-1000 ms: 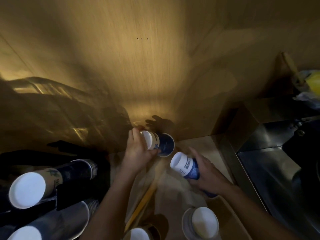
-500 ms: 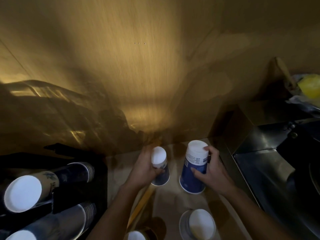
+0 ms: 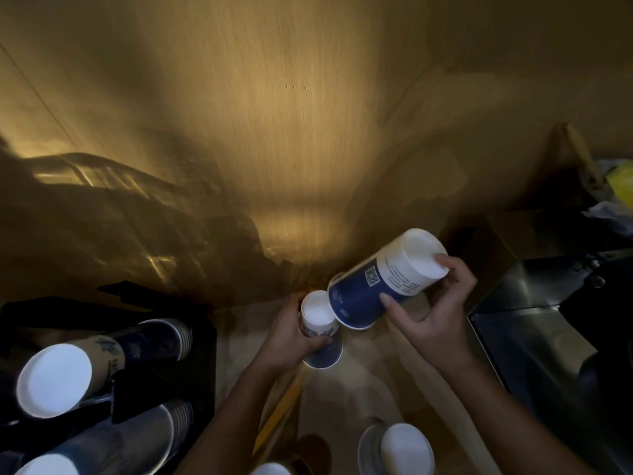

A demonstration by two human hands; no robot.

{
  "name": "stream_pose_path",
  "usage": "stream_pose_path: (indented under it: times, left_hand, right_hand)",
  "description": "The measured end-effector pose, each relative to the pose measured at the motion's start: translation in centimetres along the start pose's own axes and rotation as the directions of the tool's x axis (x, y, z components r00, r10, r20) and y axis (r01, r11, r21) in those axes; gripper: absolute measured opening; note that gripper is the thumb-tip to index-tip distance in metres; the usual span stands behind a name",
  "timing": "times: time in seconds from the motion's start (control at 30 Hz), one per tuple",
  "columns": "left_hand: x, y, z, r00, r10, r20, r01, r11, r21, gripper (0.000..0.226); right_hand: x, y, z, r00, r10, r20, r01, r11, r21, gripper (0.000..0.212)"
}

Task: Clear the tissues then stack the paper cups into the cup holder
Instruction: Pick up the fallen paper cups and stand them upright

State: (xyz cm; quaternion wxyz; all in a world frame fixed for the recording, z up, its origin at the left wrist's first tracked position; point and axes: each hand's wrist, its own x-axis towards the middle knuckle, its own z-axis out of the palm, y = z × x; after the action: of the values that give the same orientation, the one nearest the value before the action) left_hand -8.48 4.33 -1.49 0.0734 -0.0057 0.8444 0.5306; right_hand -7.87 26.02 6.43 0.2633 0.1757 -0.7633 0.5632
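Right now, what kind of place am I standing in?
Probably a drinks or pantry counter, dimly lit. Stacks of paper cups lie in a black cup holder at the left, a stainless steel sink sits at the right, and wood panelling backs the counter.

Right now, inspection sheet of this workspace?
Surface: tan counter, dimly lit.
Job's things: small cup upside down in left hand; larger cup tilted in right hand, open mouth over the small cup's base. Cup stacks in black holder. No tissues seen.
Clutter: upturned cup near bottom edge.
Fingers: both hands gripping cups.
Cables: nothing seen.
Surroundings: wood wall, steel sink on the right.
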Motion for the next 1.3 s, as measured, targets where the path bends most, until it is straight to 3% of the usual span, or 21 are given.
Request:
stream_pose_path:
  times: [0.1, 0.37, 0.53, 0.63, 0.73, 0.83, 0.97, 1.1, 1.23, 1.3]
  left_hand:
    - [0.2, -0.4, 0.0, 1.000, -0.008, 0.006, 0.009, 0.999, -0.052, 0.073]
    - [0.2, -0.5, -0.1, 0.998, -0.030, 0.050, 0.038, 0.986, -0.164, 0.070]
    - [-0.5, -1.5, 0.0, 0.995, -0.061, 0.079, 0.076, 0.978, -0.196, 0.088]
    - [-0.7, -2.0, 0.6, 0.992, -0.102, 0.071, 0.110, 0.986, -0.126, 0.101]
    - [-0.7, -2.6, 0.9, 0.996, -0.075, 0.052, 0.073, 0.997, 0.033, 0.080]
    - [-0.7, -3.2, 1.2, 0.994, -0.061, 0.086, 0.053, 0.995, 0.084, 0.069]
    - [-0.7, -3.3, 1.2, 0.989, -0.087, 0.116, 0.086, 0.996, 0.014, 0.069]
    - [-0.6, -2.9, 1.0, 0.984, -0.113, 0.138, 0.110, 0.994, 0.029, 0.071]
    - [-0.6, -2.5, -0.1, 0.957, -0.216, 0.195, 0.213, 0.976, 0.039, 0.075]
    - [-0.8, -2.1, -1.1, 0.948, -0.291, 0.132, 0.281, 0.956, 0.087, 0.073]
  right_hand:
    - [0.5, -0.5, 1.2, 0.999, -0.037, 0.033, 0.037, 0.999, -0.001, 0.073]
    - [-0.2, 1.1, 4.0, 0.972, 0.051, 0.230, -0.042, 0.998, -0.046, 0.082]
    - [-0.6, 2.4, 4.1, 0.940, 0.126, 0.317, -0.083, 0.986, -0.146, 0.083]
    - [-1.7, 3.7, 4.6, 0.871, 0.220, 0.439, -0.102, 0.956, -0.276, 0.085]
    - [-3.1, 5.1, 5.1, 0.805, 0.278, 0.525, -0.088, 0.930, -0.357, 0.084]
    - [-4.3, 6.2, 5.3, 0.789, 0.318, 0.526, -0.090, 0.906, -0.413, 0.084]
    - [-4.5, 6.6, 5.4, 0.781, 0.393, 0.485, -0.191, 0.891, -0.412, 0.089]
    - [-4.2, 6.9, 5.5, 0.773, 0.383, 0.506, -0.149, 0.885, -0.442, 0.084]
    - [-4.7, 7.1, 5.6, 0.732, 0.439, 0.521, -0.157, 0.853, -0.497, 0.075]
    - [-4.4, 6.8, 5.2, 0.686, 0.473, 0.552, -0.190, 0.849, -0.493, 0.072]
